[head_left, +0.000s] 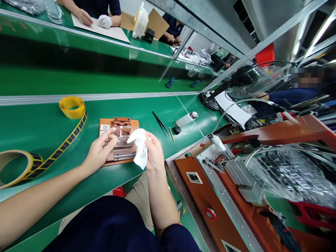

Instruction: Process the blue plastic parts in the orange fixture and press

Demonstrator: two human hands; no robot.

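So the left hand (101,148) has its fingertips pinched on the near-left edge of what looks like a clear piece (118,132), and the right hand (155,153) has a bunched white cloth (141,154) between thumb and fingers. The clear piece is right over the orange fixture (104,122) on the green table (136,109), between the two hands. Can't tell from this angle if it's sitting in the fixture or being held just above it, sorry.

My read is that this is a wiping step: one hand steadies the piece, the other has the cloth up at its right side. The cloth hides that end, so no idea if it's actually touching yet.

If it is wiping, I'd say the next move calls for a light pass across the clear face, left fingers kept out on the edge so they don't leave prints, and the cloth's loose corner kept from snagging on the fixture's brown blocks.

Tweezers (160,122), a thin stick (171,134), a black cap (176,130) and a white bottle (184,120) are grouped off to the right, near the cloth hand. The tape (68,110) is over on the left, well apart from the piece.
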